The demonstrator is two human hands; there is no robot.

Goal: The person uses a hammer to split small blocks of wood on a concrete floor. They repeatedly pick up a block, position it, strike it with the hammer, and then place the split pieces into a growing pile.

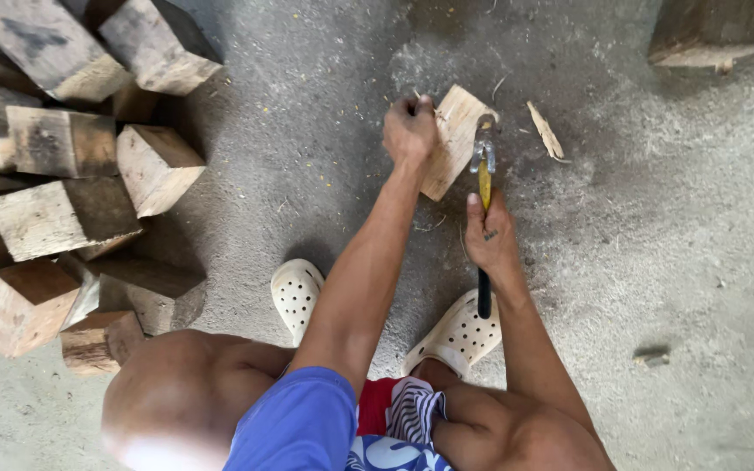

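I see the left hand (409, 131) clenched on the top edge of a pale wood block (452, 139), steadying it on the concrete floor (656, 262). The right hand (490, 240) grips a hammer (483, 174), its head against the block. Left of both hands, a woodpile (63, 192).

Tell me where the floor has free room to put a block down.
Floor is bare right of the hammer, between the wood splinter and the far block. Left side is crowded by the block pile.
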